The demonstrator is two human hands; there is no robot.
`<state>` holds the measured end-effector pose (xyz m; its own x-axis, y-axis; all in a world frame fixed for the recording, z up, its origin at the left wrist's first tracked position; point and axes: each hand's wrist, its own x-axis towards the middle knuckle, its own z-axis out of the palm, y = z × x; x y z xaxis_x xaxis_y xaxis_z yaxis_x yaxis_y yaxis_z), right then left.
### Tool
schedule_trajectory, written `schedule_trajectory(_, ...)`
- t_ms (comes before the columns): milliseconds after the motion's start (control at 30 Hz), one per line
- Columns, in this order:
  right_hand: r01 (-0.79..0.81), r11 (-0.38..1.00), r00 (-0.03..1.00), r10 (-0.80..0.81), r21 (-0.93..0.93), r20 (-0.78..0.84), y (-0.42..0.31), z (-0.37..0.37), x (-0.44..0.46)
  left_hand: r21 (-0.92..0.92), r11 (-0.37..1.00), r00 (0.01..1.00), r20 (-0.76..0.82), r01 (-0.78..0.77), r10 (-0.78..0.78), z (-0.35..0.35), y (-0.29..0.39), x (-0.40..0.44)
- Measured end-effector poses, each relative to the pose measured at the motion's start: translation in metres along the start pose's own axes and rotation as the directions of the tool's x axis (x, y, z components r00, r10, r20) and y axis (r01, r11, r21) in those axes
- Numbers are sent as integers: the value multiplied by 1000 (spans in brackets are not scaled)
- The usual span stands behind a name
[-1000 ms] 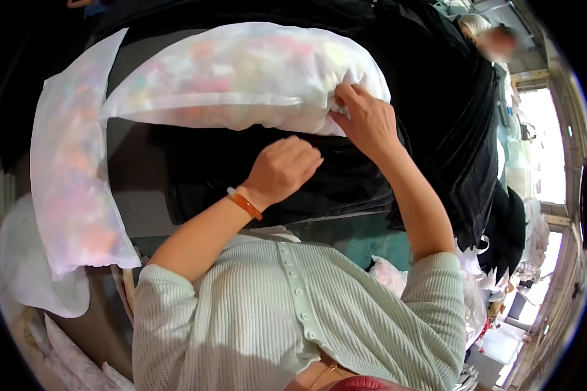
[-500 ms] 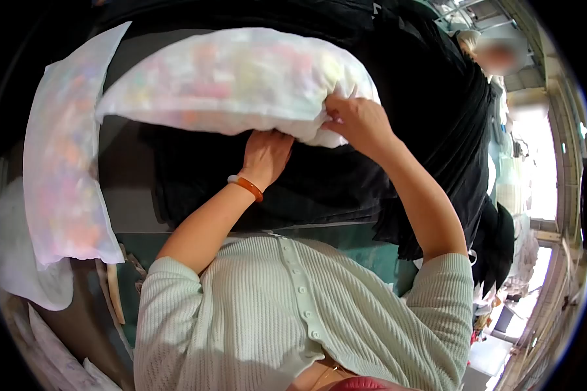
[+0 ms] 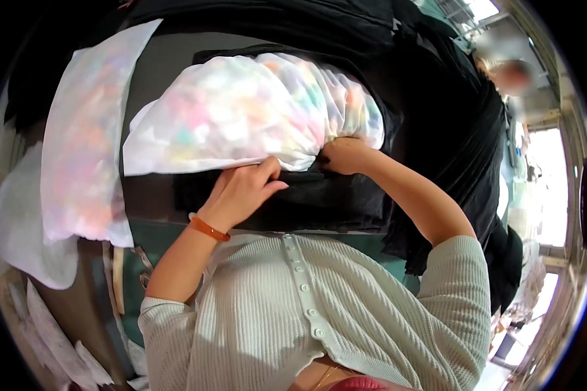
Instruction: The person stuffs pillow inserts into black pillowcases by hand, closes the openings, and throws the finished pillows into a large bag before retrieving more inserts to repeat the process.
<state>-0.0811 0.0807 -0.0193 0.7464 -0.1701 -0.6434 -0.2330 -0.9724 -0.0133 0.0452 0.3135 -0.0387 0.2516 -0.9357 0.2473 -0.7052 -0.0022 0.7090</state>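
Note:
A plump white pillow-shaped bag [image 3: 235,117], thin enough for pastel pieces to show through, lies on folded black cloth [image 3: 293,202]. Its right part is bunched into gathers. At the lower edge of these gathers, my right hand [image 3: 347,156] is closed on the bag's fabric, its fingertips partly hidden. My left hand [image 3: 244,189], wearing an orange bracelet, rests against the near edge of the bag. Its thumb stands apart from the fingers, and nothing shows between them. A flatter second white bag [image 3: 88,143] of the same kind lies to the left.
Black fabric [image 3: 443,130] is heaped along the right side and the back of the dark table [image 3: 151,202]. At the far left hangs a white rounded bundle [image 3: 36,221]. Another person [image 3: 512,78] is in the background at upper right.
The bag has come down toward me onto the black cloth and its right part is now more gathered. My left hand has shifted left and down, its thumb now apart. My right hand has lowered.

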Motion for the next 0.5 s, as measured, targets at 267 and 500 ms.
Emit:
schedule_trajectory(267,93,995,996,-93,-21,17,-5,-12,-25,317,948,986,-165,26,28,6,-40,-26)
schedule_trajectory(500,294,956,724,-211,16,-656,-93,-85,-64,197,980,963,-264,9,44,11,-36,6)
